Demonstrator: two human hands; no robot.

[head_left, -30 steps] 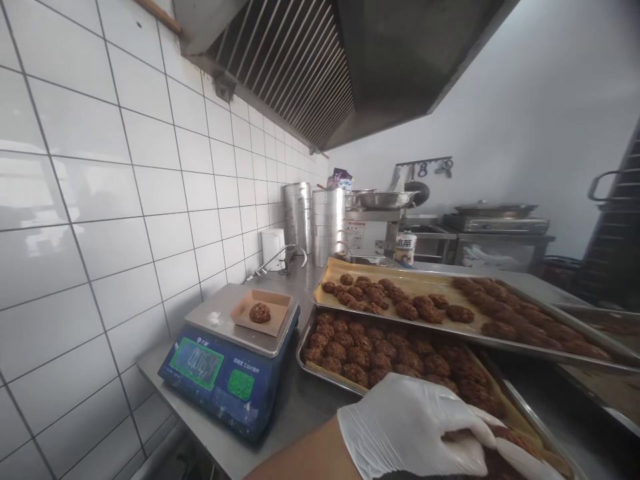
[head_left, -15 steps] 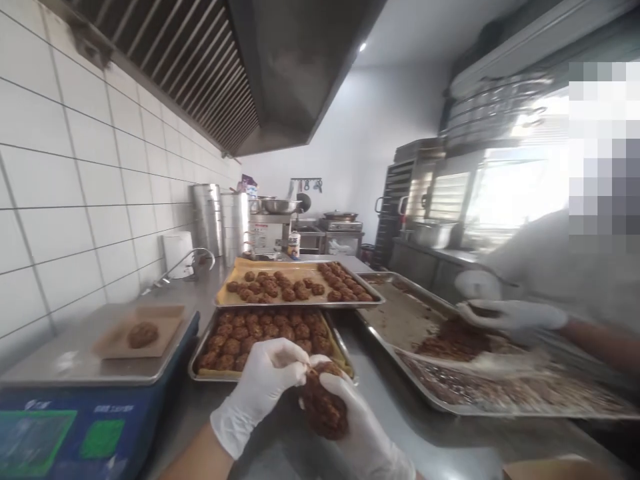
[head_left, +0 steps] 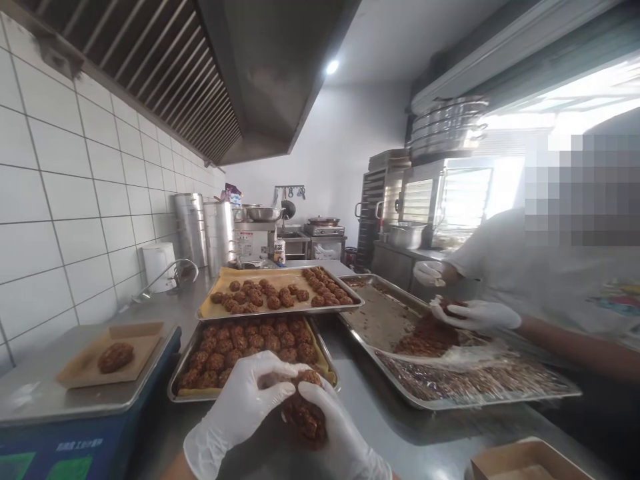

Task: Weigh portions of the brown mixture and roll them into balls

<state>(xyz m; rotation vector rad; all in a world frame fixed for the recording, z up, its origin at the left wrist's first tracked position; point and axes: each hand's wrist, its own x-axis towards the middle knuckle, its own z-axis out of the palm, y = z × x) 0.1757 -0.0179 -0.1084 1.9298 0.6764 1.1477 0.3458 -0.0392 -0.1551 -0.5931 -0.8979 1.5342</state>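
Observation:
In front of the trays, my right hand (head_left: 340,420), in a white glove, is closed around a lump of reddish-brown chunky mixture (head_left: 305,420). My left hand (head_left: 255,387), also gloved, has its thumb and fingertips pressed together at the upper end of that lump. Just beyond them a metal tray (head_left: 186,393) holds rows of brown balls of a similar mixture. A second tray (head_left: 280,312), lined with yellow paper, overlaps its far side and carries more balls, some in rows and some loosely grouped.
On the left, a paper tray (head_left: 145,363) with a brown lump (head_left: 115,357) rests on a scale (head_left: 90,417). At right, a co-worker's gloved hands (head_left: 475,315) work above a large tray (head_left: 380,317) of mixture partly under plastic film. A cardboard box (head_left: 520,460) stands front right.
My view has turned slightly to the right. My left fingertips have shifted closer over the top of the lump, still held in my right hand. The co-worker's hands have moved.

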